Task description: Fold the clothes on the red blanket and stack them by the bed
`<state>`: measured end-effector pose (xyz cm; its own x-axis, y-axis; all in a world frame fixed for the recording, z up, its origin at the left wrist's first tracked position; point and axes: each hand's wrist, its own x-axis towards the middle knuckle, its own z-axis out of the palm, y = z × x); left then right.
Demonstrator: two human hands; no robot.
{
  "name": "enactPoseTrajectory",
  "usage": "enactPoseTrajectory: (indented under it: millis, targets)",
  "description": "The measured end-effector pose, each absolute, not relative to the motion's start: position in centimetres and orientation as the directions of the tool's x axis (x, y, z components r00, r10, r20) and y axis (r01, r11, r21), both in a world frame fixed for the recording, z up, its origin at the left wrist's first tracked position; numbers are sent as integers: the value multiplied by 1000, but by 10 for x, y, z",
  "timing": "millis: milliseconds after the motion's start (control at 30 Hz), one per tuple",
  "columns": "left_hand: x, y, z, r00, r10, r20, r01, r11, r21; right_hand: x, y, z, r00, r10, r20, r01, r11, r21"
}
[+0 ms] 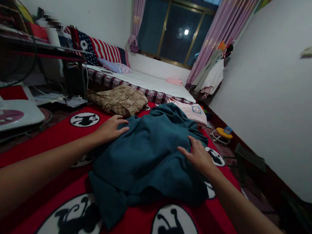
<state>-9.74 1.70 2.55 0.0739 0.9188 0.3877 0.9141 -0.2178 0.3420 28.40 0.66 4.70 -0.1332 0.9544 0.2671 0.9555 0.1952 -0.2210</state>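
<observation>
A dark teal garment [153, 150] lies rumpled and spread out on a red blanket [134, 225] with black-and-white round animal prints. What looks like a sleeve sticks out toward me at its lower left. My left hand [112, 129] is at the garment's upper left edge, fingers apart and the thumb pointing inward. On the other side, my right hand [198, 154] rests at the right part of the cloth, its fingers also apart. Neither hand grips the fabric as far as I can see.
Beyond the garment lie a brown patterned folded cloth [121, 101] and a pink folded cloth [191, 111]. A bed [154, 82] stands under the window. To the left are a desk [60, 50] and a fan [4, 113]; to the right, a small yellow stool [223, 133].
</observation>
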Motion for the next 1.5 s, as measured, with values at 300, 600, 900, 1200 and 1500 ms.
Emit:
enactPoseTrajectory:
  millis: [300, 600, 900, 1200, 1500]
  targets:
    - [-60, 1, 18, 208, 965, 159, 895, -254, 367, 262, -38, 24, -211, 977, 24, 966, 213, -149]
    - [-89, 18, 19, -71, 908, 412, 940, -77, 332, 278, -8, 10, -16, 981, 191, 964, 65, -256]
    - [-81, 37, 10, 102, 931, 350, 839, -269, 473, 257, 14, 8, -41, 940, 339, 869, 201, -452]
    - [-117, -46, 69, 232, 955, 183, 815, -294, 499, 350, -16, 61, 44, 921, 388, 925, 109, -364]
    - [-13, 5, 103, 343, 912, 225, 896, -390, 214, 230, 18, 80, -280, 887, 366, 935, 339, -106]
